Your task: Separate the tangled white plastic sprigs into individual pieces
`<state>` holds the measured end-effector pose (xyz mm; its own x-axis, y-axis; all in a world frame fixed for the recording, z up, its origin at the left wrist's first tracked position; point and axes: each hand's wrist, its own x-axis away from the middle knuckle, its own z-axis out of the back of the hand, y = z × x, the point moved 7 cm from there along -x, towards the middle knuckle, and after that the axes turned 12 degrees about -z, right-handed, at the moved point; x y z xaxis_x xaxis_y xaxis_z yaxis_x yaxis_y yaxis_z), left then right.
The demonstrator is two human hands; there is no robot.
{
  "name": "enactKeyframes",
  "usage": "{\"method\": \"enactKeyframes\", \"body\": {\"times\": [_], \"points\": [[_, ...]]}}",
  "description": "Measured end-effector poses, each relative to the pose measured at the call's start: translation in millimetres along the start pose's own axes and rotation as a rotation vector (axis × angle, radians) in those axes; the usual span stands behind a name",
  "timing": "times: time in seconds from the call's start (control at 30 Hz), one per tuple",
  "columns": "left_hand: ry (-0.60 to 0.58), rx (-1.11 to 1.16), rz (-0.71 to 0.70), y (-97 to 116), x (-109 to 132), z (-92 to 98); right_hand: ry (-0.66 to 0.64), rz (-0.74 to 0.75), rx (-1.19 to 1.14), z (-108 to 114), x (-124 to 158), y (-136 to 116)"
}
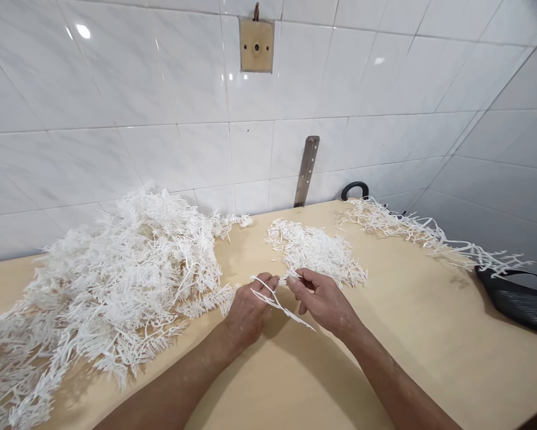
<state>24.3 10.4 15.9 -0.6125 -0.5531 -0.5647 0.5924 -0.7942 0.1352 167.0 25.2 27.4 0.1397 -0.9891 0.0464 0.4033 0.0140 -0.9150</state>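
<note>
My left hand [249, 312] and my right hand [324, 300] meet over the middle of a tan wooden table [411, 334]. Both pinch one thin white plastic sprue [281, 306], a stem with small side branches that trails down toward me between the hands. A big heap of the same white plastic sprues [116, 280] lies just left of my left hand. A smaller pile of short white pieces [315, 249] sits right behind my right hand.
A row of bare white stems [423, 234] runs along the table's far right edge. A dark bag [521, 301] lies at the right edge. A metal bar [306, 170] leans on the white tiled wall, with a black handle [355, 189] beside it.
</note>
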Motion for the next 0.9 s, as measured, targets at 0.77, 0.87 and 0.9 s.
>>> {"method": "enactKeyframes", "body": {"times": [0.77, 0.87, 0.9], "points": [[0.085, 0.037, -0.241, 46, -9, 18.1, 0.178, -0.207, -0.321, 18, -21, 42], [0.263, 0.119, -0.274, 50, -8, 36.7, 0.17, -0.216, -0.4, 17, -23, 46], [0.332, 0.147, -0.258, 48, -8, 44.3, 0.164, -0.196, -0.414, 17, -23, 45]]}}
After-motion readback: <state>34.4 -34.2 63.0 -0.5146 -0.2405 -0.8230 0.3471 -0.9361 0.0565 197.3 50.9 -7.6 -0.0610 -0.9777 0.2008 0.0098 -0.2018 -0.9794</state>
